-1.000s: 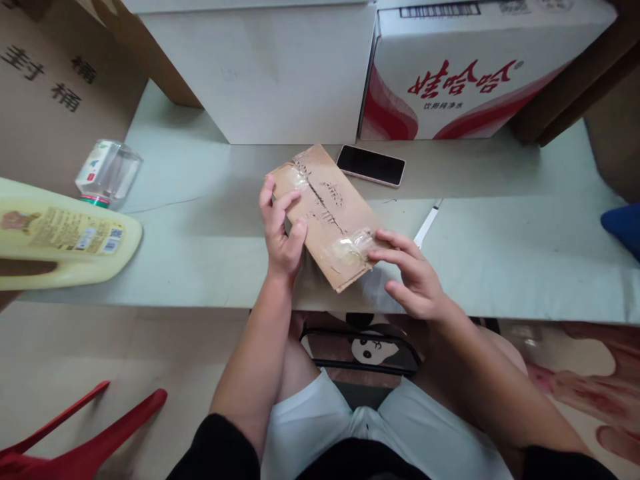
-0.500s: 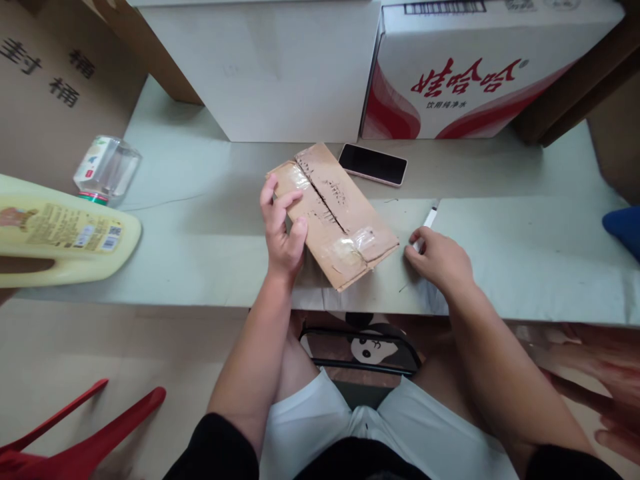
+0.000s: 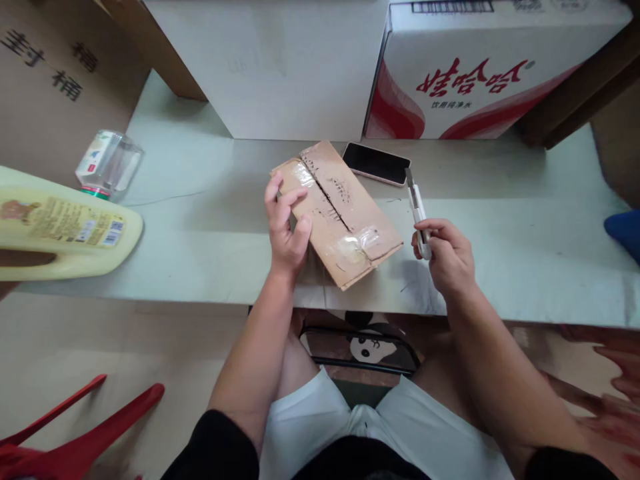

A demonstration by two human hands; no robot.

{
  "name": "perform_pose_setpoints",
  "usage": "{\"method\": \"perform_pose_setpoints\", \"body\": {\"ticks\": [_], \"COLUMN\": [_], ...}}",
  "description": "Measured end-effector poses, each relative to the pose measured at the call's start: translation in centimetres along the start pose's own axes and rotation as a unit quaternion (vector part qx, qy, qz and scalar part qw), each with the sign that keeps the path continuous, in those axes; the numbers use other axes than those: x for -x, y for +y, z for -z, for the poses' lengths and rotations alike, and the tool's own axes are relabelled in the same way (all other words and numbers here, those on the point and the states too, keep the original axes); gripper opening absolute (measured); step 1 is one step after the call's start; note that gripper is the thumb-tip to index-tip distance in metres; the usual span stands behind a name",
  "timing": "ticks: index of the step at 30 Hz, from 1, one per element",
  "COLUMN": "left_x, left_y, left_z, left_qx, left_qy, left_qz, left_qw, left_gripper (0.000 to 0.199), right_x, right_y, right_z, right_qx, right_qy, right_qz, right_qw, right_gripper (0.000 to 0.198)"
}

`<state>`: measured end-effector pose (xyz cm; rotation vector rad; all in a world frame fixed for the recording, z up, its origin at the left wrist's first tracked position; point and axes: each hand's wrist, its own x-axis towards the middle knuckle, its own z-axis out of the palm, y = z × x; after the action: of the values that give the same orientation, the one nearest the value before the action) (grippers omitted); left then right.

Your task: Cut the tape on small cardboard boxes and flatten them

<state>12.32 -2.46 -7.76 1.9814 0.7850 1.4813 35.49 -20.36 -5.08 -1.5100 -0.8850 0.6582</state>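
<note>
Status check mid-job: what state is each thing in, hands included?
Small cardboard box: flaps down, tape near both ends, dark slit along the middle.
Utility knife: blade out, in hand.
Left hand: on the box's left edge, fingers bent.
Right hand: grip shut on the knife.
Phone: screen dark.
Clear bottle: capped, contents unclear.
Yellow jug: cap not visible.

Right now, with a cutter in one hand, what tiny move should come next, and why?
I'd probably ease the white cutter toward the clear tape on the cardboard box, away from the left hand: the right hand holds the cutter beside the box, the blade looks extended, and the left hand grips the box's edge.
</note>
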Motion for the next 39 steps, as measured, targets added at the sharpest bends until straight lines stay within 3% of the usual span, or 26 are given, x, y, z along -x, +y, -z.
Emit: {"method": "perform_pose_setpoints", "body": {"ticks": [5,11,14,16,18,19,22,24,32,37,39], "left_x": [0.2,0.3,0.3,0.2,0.2,0.1,0.1,0.1,0.1,0.1,0.1], "left_y": [-0.7,-0.3,-0.3,-0.3,-0.3,-0.3,-0.2,-0.2,-0.1,-0.2,-0.1], "left_z": [-0.1,0.0,-0.1,-0.2,-0.2,-0.2,-0.2,-0.1,0.1,0.0,0.0], "left_qx": [-0.02,-0.034,-0.037,-0.042,-0.048,-0.051,-0.061,-0.064,-0.05,-0.056,-0.06], "left_qy": [-0.009,-0.005,0.0,0.002,0.004,0.005,0.002,-0.001,-0.017,-0.011,-0.008], "left_qz": [-0.026,-0.035,-0.039,-0.042,-0.049,-0.05,-0.042,-0.034,-0.041,-0.038,-0.036], "left_qw": [0.999,0.999,0.999,0.998,0.998,0.997,0.997,0.997,0.998,0.998,0.998], "left_gripper": [0.045,0.045,0.045,0.046,0.047,0.048,0.05,0.051,0.05,0.052,0.053], "right_x": [-0.1,-0.7,-0.6,0.1,1.3,2.0,3.7,4.1,3.7,4.8,4.9], "right_y": [-0.2,-1.4,-2.9,-4.5,-6.3,-7.1,-8.7,-8.8,-6.9,-8.2,-8.6], "right_z": [0.0,-0.4,-1.0,-1.3,-1.5,-1.6,-1.9,-2.1,-2.7,-2.9,-3.0], "right_qx": [-0.056,-0.042,-0.06,-0.067,-0.044,-0.025,0.043,0.073,0.051,0.084,0.094], "right_qy": [0.022,0.074,0.119,0.149,0.126,0.093,-0.018,-0.047,-0.041,-0.018,-0.023], "right_qz": [0.103,0.217,0.281,0.355,0.405,0.415,0.405,0.419,0.418,0.297,0.282], "right_qw": [0.993,0.972,0.95,0.921,0.904,0.905,0.913,0.904,0.906,0.951,0.954], "right_gripper": [0.021,0.027,0.022,0.017,0.004,0.007,0.018,0.02,0.017,0.017,0.016]}}
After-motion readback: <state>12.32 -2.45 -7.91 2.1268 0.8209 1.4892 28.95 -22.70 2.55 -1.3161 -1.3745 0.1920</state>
